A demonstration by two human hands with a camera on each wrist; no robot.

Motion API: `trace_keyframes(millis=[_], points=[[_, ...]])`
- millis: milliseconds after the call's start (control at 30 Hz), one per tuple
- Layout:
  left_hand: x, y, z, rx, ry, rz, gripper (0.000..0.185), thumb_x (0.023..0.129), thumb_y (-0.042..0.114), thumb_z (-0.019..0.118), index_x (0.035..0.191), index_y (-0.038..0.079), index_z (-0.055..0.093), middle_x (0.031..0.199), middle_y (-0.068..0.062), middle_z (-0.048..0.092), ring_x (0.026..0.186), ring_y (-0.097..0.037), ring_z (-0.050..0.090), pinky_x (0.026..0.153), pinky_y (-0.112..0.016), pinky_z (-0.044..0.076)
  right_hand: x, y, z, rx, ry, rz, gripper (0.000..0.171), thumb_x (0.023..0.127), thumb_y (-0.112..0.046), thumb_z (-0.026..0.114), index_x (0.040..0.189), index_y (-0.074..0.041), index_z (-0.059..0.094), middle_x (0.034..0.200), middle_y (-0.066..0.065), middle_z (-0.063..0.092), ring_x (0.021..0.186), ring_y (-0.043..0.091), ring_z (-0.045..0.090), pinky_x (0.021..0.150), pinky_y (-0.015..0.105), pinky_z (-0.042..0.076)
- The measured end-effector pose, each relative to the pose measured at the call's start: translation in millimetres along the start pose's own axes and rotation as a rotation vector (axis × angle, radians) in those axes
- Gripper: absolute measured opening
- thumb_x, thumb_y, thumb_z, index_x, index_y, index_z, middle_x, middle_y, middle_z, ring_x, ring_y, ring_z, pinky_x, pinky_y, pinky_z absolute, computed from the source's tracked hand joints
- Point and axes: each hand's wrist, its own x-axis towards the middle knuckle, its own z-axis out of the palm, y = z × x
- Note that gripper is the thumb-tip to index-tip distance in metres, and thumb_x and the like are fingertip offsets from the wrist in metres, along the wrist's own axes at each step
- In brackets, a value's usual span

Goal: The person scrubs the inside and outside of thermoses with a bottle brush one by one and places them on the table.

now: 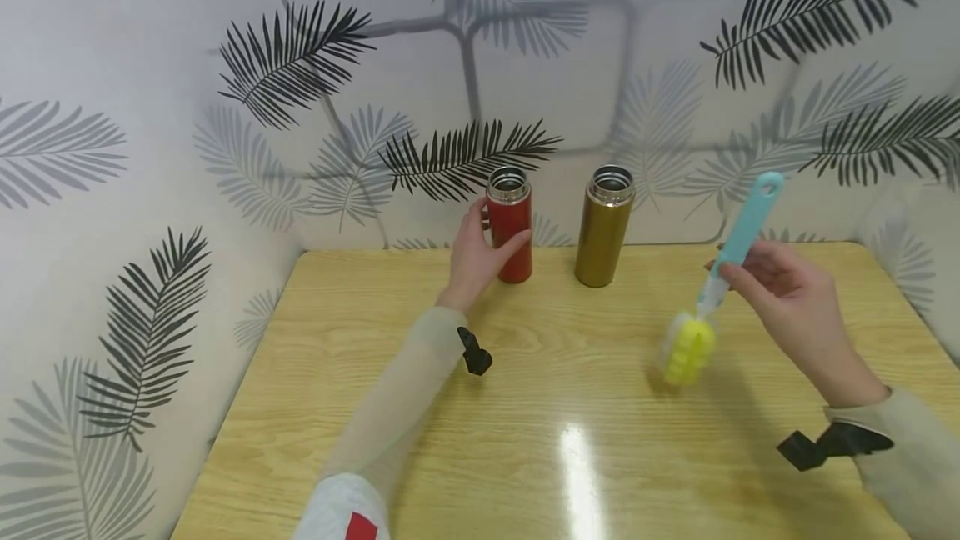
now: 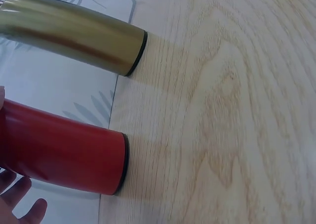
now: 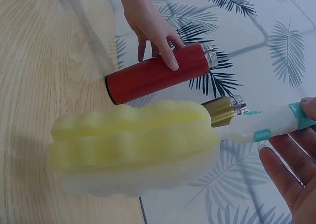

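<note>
sleeves: sheer beige (image 1: 405, 390) | wrists: black camera mounts (image 1: 475, 354) | hands: bare

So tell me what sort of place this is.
Probably a staged tabletop set, not a real kitchen: a bare wooden table closed in by walls of leaf-print sheeting. On it stand only a red flask and a gold flask, while the right hand holds a sponge bottle brush.

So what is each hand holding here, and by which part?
Left hand grips the red flask around its body; right hand pinches the sponge bottle brush by its teal handle.
</note>
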Motion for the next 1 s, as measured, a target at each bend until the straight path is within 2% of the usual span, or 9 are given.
trace_keyframes(millis=[200, 367, 633, 867, 1000], points=[[1.2, -1.9, 5.0, -0.048, 0.000, -0.013, 0.088, 0.091, 0.048, 0.079, 0.158, 0.012, 0.034, 0.148, -0.009, 0.052, 0.134, -0.026, 0.054, 0.110, -0.047, 0.047, -1, 0, 0, 0.082, -0.019, 0.004, 0.015, 0.098, 0.009, 0.064, 0.113, 0.011, 0.066, 0.106, 0.001, 0.078, 0.090, 0.007, 0.072, 0.080, 0.015, 0.056], [1.4, 1.8, 6.1, -0.063, 0.011, -0.027, 0.086, 0.092, 0.045, 0.079, 0.158, 0.013, 0.033, 0.150, -0.008, 0.052, 0.135, -0.026, 0.054, 0.111, -0.047, 0.047, -1, -2, 0, 0.103, -0.023, 0.006, 0.013, 0.099, 0.004, 0.065, 0.110, 0.011, 0.066, 0.107, 0.003, 0.078, 0.093, 0.008, 0.072, 0.082, 0.016, 0.056], [-2.7, 11.1, 7.3, -0.081, 0.063, -0.028, 0.076, 0.091, 0.038, 0.082, 0.151, 0.012, 0.043, 0.145, -0.008, 0.058, 0.130, -0.027, 0.058, 0.108, -0.047, 0.049, -1, -5, -1, -0.036, 0.009, 0.026, 0.016, 0.099, 0.004, 0.067, 0.114, 0.008, 0.067, 0.105, -0.011, 0.077, 0.090, 0.004, 0.071, 0.080, 0.013, 0.055], [-11.4, 18.8, 5.2, -0.093, 0.092, -0.016, 0.075, 0.088, 0.043, 0.084, 0.148, 0.014, 0.048, 0.137, -0.004, 0.063, 0.122, -0.024, 0.061, 0.103, -0.044, 0.052, -1, -5, -4, -0.022, 0.010, 0.044, 0.019, 0.100, 0.003, 0.066, 0.118, 0.008, 0.066, 0.105, -0.009, 0.077, 0.090, 0.003, 0.071, 0.080, 0.014, 0.055], [-21.6, 25.6, 1.1, -0.116, 0.063, 0.001, 0.075, 0.088, 0.044, 0.084, 0.147, 0.015, 0.048, 0.134, -0.004, 0.063, 0.119, -0.024, 0.060, 0.101, -0.044, 0.053, -2, -5, -5, -0.030, 0.006, 0.053, 0.017, 0.100, 0.002, 0.065, 0.117, 0.006, 0.066, 0.105, -0.011, 0.076, 0.090, 0.003, 0.071, 0.081, 0.013, 0.055]])
